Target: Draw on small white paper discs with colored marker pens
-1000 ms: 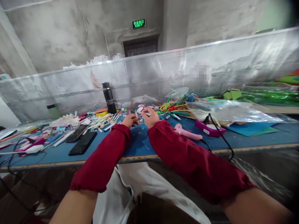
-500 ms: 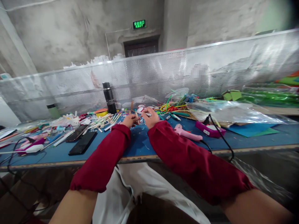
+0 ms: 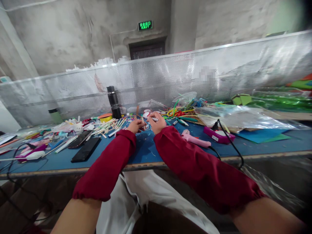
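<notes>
The left hand pinches a strip between the 2 hands, over the blue tabletop; a loosened pinch could drop it. The right hand closes its fingers around a pen; a rightward arm swing could snag the corded tool. Strip: thin, flat, apparently wooden. Pen: pale, cylindrical. Corded tool: rounded pink plastic.

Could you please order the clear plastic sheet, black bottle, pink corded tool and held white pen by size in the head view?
1. Clear plastic sheet
2. Black bottle, pink corded tool: too alike to rank
3. Held white pen
</notes>
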Available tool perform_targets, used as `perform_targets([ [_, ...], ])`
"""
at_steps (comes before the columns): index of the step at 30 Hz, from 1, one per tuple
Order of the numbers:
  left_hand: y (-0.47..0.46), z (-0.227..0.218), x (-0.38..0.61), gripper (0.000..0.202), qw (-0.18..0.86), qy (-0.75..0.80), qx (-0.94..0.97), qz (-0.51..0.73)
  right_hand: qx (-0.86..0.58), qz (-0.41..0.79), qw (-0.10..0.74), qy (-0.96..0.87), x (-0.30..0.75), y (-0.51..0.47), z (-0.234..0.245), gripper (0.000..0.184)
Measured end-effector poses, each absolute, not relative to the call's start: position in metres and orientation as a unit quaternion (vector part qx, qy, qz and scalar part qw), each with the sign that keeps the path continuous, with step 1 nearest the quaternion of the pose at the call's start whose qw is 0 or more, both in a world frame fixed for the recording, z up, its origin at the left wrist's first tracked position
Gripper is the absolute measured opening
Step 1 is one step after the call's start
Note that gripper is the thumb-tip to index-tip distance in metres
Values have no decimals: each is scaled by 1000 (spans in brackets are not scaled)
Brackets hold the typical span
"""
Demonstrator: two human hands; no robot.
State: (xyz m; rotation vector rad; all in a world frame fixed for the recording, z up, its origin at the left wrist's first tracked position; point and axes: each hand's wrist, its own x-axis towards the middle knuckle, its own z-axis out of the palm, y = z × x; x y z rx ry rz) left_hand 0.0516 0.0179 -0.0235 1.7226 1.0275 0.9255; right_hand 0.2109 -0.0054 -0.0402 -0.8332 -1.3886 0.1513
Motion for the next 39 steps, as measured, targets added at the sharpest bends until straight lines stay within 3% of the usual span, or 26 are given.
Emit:
perform_targets([
  [39,14,-21,52,17,401,426,725,364,-373,86,677,-629,210,-2,-43,14],
])
